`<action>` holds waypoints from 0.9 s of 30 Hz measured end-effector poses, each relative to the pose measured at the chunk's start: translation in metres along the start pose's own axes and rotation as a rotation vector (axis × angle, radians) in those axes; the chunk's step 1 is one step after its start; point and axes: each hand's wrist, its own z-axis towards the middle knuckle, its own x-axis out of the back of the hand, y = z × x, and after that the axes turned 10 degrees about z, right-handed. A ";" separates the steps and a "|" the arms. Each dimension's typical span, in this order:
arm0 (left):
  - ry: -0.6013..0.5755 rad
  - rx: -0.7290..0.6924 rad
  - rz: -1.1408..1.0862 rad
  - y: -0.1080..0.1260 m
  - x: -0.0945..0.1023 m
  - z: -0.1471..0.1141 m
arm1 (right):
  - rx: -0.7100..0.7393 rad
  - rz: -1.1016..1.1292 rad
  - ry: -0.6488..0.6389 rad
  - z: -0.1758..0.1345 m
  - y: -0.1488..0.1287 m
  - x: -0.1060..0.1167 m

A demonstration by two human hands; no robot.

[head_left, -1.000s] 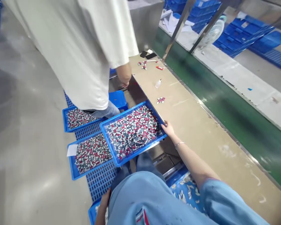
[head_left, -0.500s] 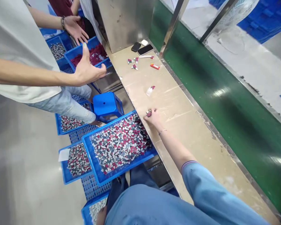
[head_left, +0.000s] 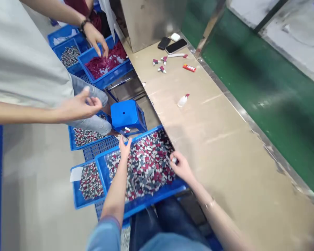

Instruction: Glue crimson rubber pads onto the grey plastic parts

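Head view: a blue tray [head_left: 159, 196] filled with red, white and grey pieces [head_left: 149, 157] lies in front of the person, above the legs and alongside the edge of a tan table [head_left: 211, 139]. The left hand [head_left: 125, 150] reaches over the far side of the tray with thumb and fingers spread wide; a loose scrap [head_left: 127, 130], red and white, appears just beyond the fingertips, and whether it touches them cannot be told. The right hand [head_left: 181, 165], at the table edge beside the tray's right end, has its fingers curled in around a small pale piece [head_left: 174, 160], partly hidden by them. On the table, a white bottle [head_left: 182, 101] with a red tip lies well apart from the hands; farther off are three small clusters [head_left: 161, 69], a white stick [head_left: 176, 55], a red lighter [head_left: 189, 68] and a phone [head_left: 176, 46]. A blue stool [head_left: 127, 113] stands beyond the tray. At left, a co-worker in a pale shirt [head_left: 23, 52] extends one hand [head_left: 80, 105] with bent fingers, the other [head_left: 96, 39] over a tray of red scraps [head_left: 108, 64].
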 end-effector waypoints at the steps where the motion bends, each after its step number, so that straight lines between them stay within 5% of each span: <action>1: 0.005 -0.032 0.005 0.004 -0.014 0.042 | -0.003 0.014 -0.006 -0.005 0.016 -0.004; 3: -0.026 -0.087 0.027 0.002 -0.040 0.097 | -0.048 0.034 -0.025 -0.014 0.051 -0.012; 5: -0.055 -0.132 0.055 -0.015 -0.062 0.106 | -0.139 0.054 -0.028 -0.018 0.081 -0.021; 9: 0.004 -0.182 0.114 -0.061 -0.078 0.027 | -0.352 0.098 -0.115 -0.014 0.111 -0.045; 13: 0.139 -0.109 0.162 -0.103 -0.073 -0.069 | -0.438 0.081 -0.227 0.001 0.120 -0.075; 16: 0.241 0.007 0.186 -0.139 -0.071 -0.103 | -0.407 0.002 -0.258 0.013 0.128 -0.102; 23: 0.373 0.320 0.167 -0.232 -0.023 -0.109 | -0.212 -0.340 -0.131 0.021 0.138 -0.144; 27: 0.209 0.334 0.021 -0.282 -0.009 -0.101 | -0.109 -0.544 0.026 -0.004 0.129 -0.157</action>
